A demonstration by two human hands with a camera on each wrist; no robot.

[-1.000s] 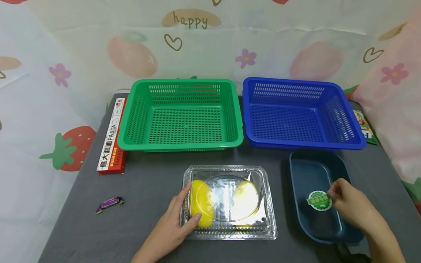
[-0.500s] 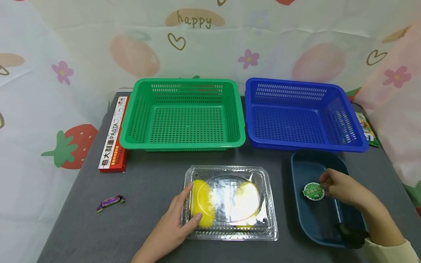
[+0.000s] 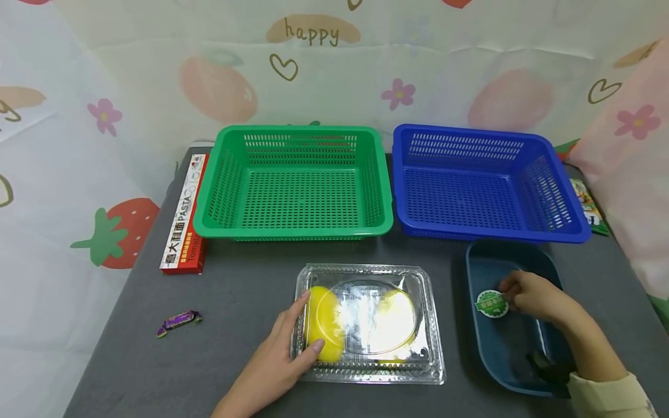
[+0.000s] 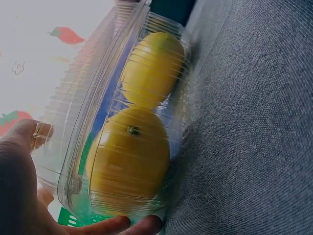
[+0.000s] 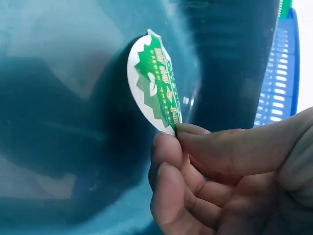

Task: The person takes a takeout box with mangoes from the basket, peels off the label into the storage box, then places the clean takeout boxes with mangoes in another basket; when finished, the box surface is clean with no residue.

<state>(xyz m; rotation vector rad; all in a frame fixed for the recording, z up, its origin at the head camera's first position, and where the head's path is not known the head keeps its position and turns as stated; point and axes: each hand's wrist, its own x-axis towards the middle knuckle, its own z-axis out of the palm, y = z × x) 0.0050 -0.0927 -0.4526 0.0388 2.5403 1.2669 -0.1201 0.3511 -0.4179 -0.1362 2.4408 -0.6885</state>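
In the head view, my left hand (image 3: 274,351) rests on the left end of a clear plastic clamshell box (image 3: 425,325). Its thumb lies over the lid, with extended fingers along the left side. Two lemons show inside; the left wrist view catches the nearer lemon (image 4: 129,156) and another lemon (image 4: 152,71) behind it. Between thumb and fingertips my right hand (image 3: 538,296) pinches a round green-and-white label (image 5: 155,88) by its edge. The label is held over a dark blue plastic tub (image 3: 483,348), tilted in the right wrist view.
Behind stand a green basket (image 3: 292,232) and a blue basket (image 3: 491,232), side by side. A pasta box (image 3: 183,217) lies at the left, and a purple wrapped candy (image 3: 179,320) nearer the front. A green snack packet (image 3: 590,206) sits by the right edge.
My right hand has moved left and slightly away across the tub, carrying the label with it. My left hand has stayed on the clear box. The head view has shifted slightly.
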